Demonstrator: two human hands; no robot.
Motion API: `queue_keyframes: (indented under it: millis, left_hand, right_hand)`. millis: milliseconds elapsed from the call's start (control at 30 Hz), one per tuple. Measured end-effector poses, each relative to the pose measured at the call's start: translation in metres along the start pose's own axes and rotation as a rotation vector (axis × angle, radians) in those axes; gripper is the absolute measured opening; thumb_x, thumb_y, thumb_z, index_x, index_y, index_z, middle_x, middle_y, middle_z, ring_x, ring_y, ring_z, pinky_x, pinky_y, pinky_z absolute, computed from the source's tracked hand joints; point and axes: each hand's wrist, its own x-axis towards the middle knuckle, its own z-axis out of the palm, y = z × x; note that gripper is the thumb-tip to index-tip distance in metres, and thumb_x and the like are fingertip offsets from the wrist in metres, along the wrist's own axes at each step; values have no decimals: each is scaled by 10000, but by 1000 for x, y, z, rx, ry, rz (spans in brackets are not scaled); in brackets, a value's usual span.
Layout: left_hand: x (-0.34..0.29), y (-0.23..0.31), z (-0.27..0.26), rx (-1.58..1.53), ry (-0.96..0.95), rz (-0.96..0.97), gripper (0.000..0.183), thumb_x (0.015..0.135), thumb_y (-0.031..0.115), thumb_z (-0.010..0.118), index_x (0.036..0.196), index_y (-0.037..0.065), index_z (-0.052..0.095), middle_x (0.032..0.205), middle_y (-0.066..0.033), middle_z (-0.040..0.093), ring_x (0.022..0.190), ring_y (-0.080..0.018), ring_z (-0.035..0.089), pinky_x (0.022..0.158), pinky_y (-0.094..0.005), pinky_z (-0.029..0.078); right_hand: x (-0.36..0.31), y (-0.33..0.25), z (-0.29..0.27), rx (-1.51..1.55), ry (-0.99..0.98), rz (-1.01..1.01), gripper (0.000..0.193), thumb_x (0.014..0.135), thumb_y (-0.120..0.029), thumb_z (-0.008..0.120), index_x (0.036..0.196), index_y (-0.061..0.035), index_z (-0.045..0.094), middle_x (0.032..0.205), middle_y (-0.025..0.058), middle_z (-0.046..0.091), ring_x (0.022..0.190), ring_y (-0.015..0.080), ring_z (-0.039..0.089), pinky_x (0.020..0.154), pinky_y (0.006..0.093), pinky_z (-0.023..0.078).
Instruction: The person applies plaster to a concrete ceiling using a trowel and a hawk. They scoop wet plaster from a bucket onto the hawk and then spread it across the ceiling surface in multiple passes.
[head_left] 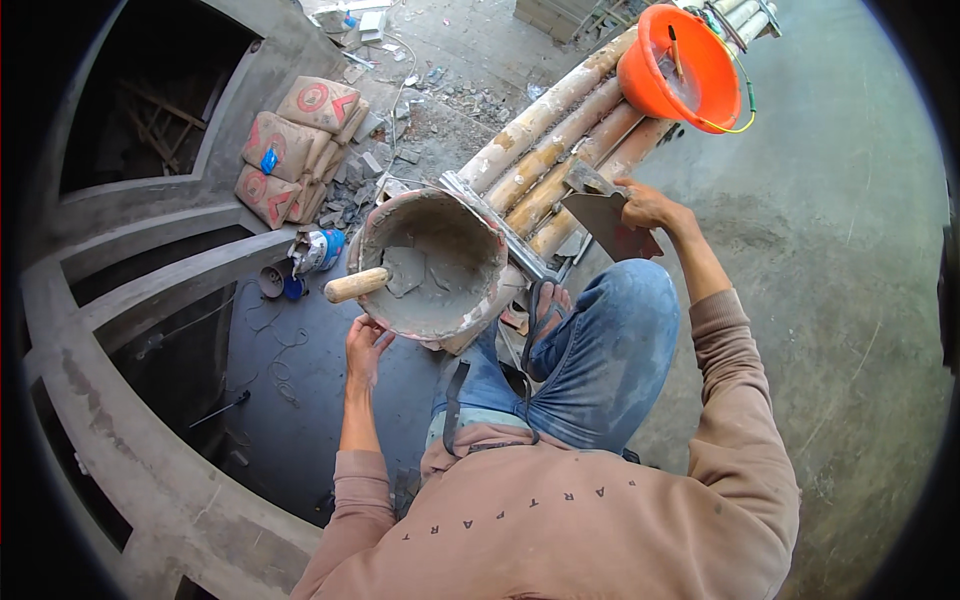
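My right hand (648, 207) is closed around a flat grey plastering trowel (605, 222), held above the end of the pole platform and beside my raised knee. In front of me a round bucket (480, 312) with a mortar-crusted rim holds wet grey mortar (445, 288). A trowel with a thick wooden handle (358, 285) lies in it, its blade partly in the mortar and its handle sticking out over the left rim. My left hand (367, 348) is at the bucket's lower left side, fingers loosely bent and apart; whether they touch it I cannot tell.
Bamboo-like poles (555, 130) form a platform leading away. An orange bucket (655, 85) with a tool inside stands on it. Stacked cement bags (290, 150) and rubble (355, 190) lie back left. A blue-and-white container (318, 250) and a cable (285, 370) lie below, beside a concrete frame (150, 430).
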Motion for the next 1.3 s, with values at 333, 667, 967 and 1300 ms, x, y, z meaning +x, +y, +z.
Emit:
queue_keyframes:
  millis: [333, 667, 967, 1300]
  left_hand:
    - [-61, 45, 83, -325, -164, 38, 581, 749, 79, 607, 1301, 94, 425, 1304, -118, 504, 1244, -313, 517, 1028, -562, 477]
    - [-43, 28, 89, -388, -160, 187, 527, 782, -19, 549, 1286, 104, 459, 1237, -120, 580, 1070, -292, 648, 872, -479, 606]
    - [-76, 103, 157, -300, -207, 243, 435, 797, -28, 573, 1209, 73, 476, 1121, -103, 609, 973, -254, 682, 848, -439, 620]
    - [106, 133, 348, -312, -459, 221, 234, 812, -55, 570, 907, 104, 427, 846, -44, 523, 756, -172, 630, 741, -434, 636]
  right_hand:
    - [2, -14, -47, -2, 8, 141, 598, 616, -42, 512, 1198, -61, 646, 970, 206, 711, 902, 366, 678, 793, 411, 542]
    - [-60, -3, -224, 415, 448, 391, 194, 652, -102, 526, 791, 21, 579, 593, 78, 570, 488, 182, 539, 442, 323, 404]
    - [-128, 5, -137, 778, 921, 396, 120, 772, -80, 559, 805, 3, 641, 670, 39, 600, 523, 103, 519, 476, 276, 420]
    - [-150, -3, -108, 769, 1157, 491, 140, 836, -120, 604, 743, -21, 635, 660, 12, 574, 533, 103, 499, 509, 273, 401]
